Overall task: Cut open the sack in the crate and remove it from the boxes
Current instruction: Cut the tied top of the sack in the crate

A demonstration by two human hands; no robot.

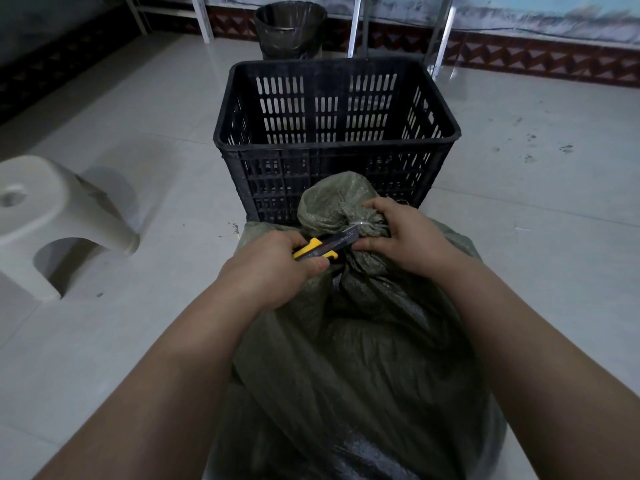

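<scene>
The sack (346, 341) fills the near foreground, a bulging olive-green woven bag, coarse and crinkled, its mouth gathered into a twisted neck bound by a pale tie (367, 225). It stands on the floor just in front of the crate (332, 133); whether it sits in a second crate below cannot be told, since its bulk hides whatever is under it. The right hand (405, 233) is closed around the neck at the tie, pinching the fabric taut. The left hand (273, 265) grips a yellow-and-black knife (322, 245), its blade laid against the neck right beside the tie.

By my judgement the task is barely begun: the tie looks uncut, the sack is whole, and no boxes show (they are presumably inside). Cutting and stripping the sack away are left.

The crate is black slotted plastic. A white stool (52, 220) stands well to the left, and a dark bin (291, 29) stands behind the crate.
</scene>
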